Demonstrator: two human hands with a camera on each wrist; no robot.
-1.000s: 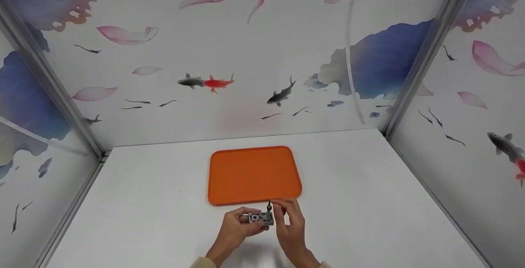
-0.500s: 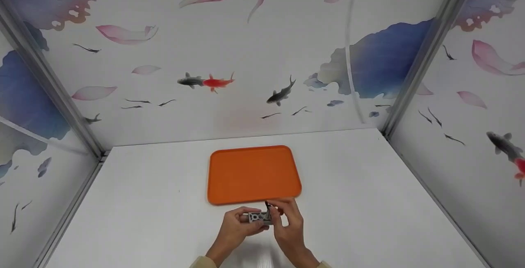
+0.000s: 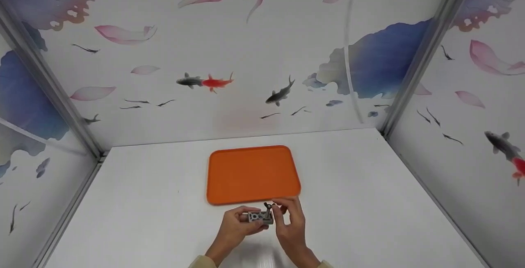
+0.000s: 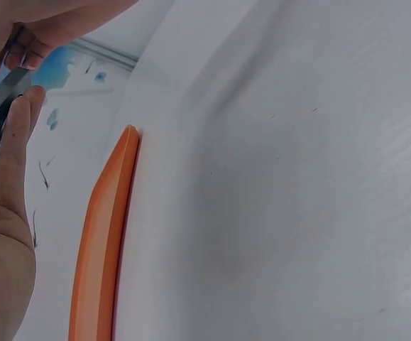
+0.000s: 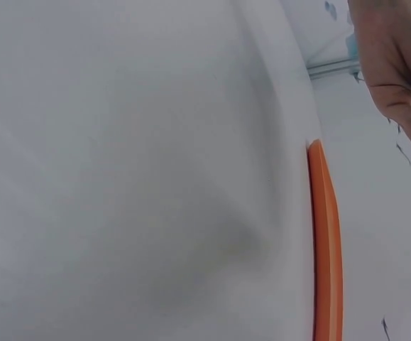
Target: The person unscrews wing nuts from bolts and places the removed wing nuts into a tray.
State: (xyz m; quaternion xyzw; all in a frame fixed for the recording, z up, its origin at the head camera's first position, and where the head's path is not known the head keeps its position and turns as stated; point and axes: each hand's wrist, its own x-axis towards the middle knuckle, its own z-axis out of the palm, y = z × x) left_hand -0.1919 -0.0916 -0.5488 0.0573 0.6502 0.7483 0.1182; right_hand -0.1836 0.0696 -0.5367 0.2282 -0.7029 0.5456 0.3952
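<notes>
In the head view, my left hand (image 3: 240, 225) holds a small grey block with round holes (image 3: 255, 217), thumb on the near face and fingers behind. At its right end stands a short post topped by a black wing-shaped knob (image 3: 268, 205), tilted left. My right hand (image 3: 290, 221) pinches at that knob with thumb and index finger, the other fingers curled. The left wrist view shows the block (image 4: 8, 92) edge-on between the left fingers (image 4: 15, 153), with the right hand's fingers close to its far end. In the right wrist view only part of the right hand (image 5: 397, 71) shows.
An orange tray (image 3: 254, 173) lies flat on the white table (image 3: 348, 194) just beyond the hands. White panels printed with fish and petals (image 3: 246, 108) enclose the back and both sides, joined by metal corner posts (image 3: 426, 54).
The black knob has turned from upright to tilted left. My right fingers moved in over it, then shifted back slightly right. The left hand and block stay nearly still.
</notes>
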